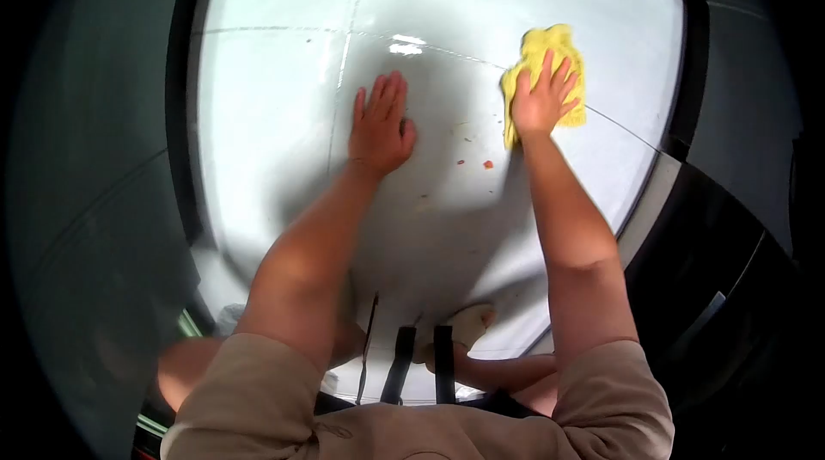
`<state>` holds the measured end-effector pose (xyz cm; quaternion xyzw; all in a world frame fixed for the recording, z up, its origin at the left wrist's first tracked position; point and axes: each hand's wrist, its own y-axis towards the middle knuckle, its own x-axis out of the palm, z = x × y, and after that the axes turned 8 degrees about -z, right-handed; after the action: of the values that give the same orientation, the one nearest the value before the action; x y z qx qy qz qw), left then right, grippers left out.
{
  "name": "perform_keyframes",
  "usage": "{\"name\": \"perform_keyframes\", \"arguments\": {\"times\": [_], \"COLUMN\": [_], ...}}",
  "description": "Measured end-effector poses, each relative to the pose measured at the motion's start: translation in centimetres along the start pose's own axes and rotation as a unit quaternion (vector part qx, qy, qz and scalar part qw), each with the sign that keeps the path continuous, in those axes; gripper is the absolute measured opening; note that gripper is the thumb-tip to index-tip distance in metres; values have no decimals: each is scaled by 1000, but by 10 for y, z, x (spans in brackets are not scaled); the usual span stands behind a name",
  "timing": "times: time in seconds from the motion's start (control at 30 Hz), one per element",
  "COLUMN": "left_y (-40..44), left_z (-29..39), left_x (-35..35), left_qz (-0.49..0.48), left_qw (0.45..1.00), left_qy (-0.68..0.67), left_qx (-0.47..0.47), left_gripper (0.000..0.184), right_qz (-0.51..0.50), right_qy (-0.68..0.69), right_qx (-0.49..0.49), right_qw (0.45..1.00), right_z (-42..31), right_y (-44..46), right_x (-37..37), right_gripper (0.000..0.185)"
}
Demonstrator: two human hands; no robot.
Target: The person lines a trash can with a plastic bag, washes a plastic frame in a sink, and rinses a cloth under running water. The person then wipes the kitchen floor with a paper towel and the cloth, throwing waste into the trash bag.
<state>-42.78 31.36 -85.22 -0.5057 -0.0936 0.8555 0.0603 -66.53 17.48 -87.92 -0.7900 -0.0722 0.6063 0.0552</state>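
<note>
My right hand (541, 106) lies spread on a yellow cloth (571, 107), pressing it against the white tiled floor (258, 107). The cloth is bunched, with folds standing out above and to the right of the fingers. Flat on the floor to the left, my left hand (380, 131) has its fingers stretched out and holds nothing. Between the two hands are small scraps: an orange-red bit (488, 164), a smaller reddish bit (461, 162) and several thin brownish specks.
Dark cabinet fronts stand on the left (86, 159) and on the right (713, 236), with black baseboards along the floor. My foot (473, 322) and bent legs are close below. Two black straps (443, 365) hang in front of my body. Tile seams cross the floor.
</note>
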Motion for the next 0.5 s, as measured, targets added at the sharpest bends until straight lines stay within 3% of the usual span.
{"name": "perform_keyframes", "arguments": {"times": [0.07, 0.23, 0.37, 0.5], "left_y": [-2, -5, -46, -151], "left_z": [-5, -15, -28, -25], "left_x": [4, 5, -8, -37], "left_qz": [34, 168, 301, 260], "left_qw": [999, 971, 913, 922], "left_qy": [-14, -165, -274, -276], "left_qx": [15, 27, -8, -80], "left_gripper": [64, 53, 42, 34], "right_qz": [-5, -82, -194, -214], "right_qy": [16, 33, 46, 27], "right_qx": [14, -207, -406, -591], "right_qw": [1000, 974, 892, 778], "right_z": [-37, -181, -284, -283], "right_y": [33, 51, 5, -59], "right_x": [9, 37, 65, 86], "right_gripper": [66, 66, 47, 33]}}
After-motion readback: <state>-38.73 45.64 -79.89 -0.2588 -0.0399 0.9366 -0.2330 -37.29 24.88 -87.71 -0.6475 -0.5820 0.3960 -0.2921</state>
